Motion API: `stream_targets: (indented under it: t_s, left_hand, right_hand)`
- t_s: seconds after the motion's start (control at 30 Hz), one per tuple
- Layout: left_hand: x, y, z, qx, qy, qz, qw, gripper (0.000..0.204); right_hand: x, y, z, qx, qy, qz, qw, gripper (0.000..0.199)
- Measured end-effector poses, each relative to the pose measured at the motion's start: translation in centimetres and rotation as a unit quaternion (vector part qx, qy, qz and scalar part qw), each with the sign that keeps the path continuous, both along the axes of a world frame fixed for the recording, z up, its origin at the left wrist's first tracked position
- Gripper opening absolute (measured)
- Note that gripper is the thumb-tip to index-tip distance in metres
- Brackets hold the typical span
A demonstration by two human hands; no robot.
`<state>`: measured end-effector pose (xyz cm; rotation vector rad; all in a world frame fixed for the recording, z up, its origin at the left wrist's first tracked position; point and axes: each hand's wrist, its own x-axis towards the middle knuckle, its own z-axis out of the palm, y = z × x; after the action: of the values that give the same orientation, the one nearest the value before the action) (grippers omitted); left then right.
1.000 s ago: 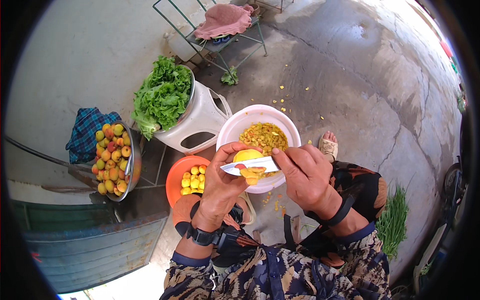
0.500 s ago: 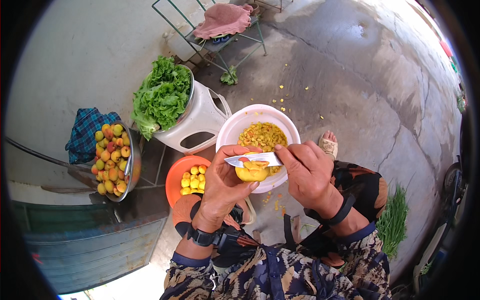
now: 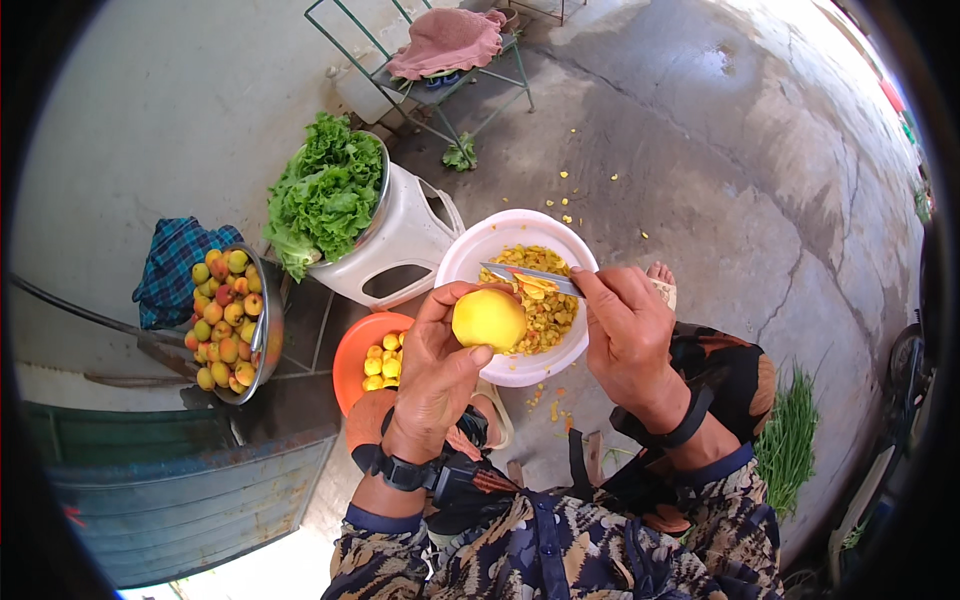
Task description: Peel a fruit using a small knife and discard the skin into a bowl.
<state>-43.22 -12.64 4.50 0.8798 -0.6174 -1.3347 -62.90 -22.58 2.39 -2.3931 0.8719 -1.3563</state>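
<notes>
One peeled yellow fruit (image 3: 489, 319) cupped within left hand (image 3: 440, 365) fingers (image 3: 478, 355).

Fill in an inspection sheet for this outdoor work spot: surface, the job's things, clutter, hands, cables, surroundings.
Surface: cracked concrete floor, scattered yellow scraps.
Job's things: peeled yellow fruit; knife; white bowl of peelings; orange bowl of yellow pieces.
Clutter: metal bowl of whole fruit; lettuce on a white stool; checked cloth.
Hands: left hand holds the fruit; right hand holds the knife.
Cables: nothing seen.
Surroundings: metal rack with pink cloth; green stalks.
</notes>
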Motion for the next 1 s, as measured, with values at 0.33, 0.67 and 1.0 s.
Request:
stream_targets:
  t_s: [0.33, 0.67, 1.0]
  left_hand:
    - [-0.8, -0.8, -0.4, -0.023, 0.088, -0.022, 0.996, 0.066]
    - [-0.6, -0.3, -1.4, -0.003, 0.112, 0.001, 0.994, 0.069]
    - [-0.6, -0.3, -1.1, -0.024, 0.075, -0.012, 0.997, 0.063]
  right_hand:
    - [0.7, 1.1, 0.6, -0.147, -0.001, 0.077, 0.986, 0.056]
    - [0.4, 0.8, 0.6, -0.143, 0.021, 0.067, 0.987, 0.054]
    - [0.5, 1.0, 0.9, -0.131, 0.011, 0.077, 0.988, 0.049]
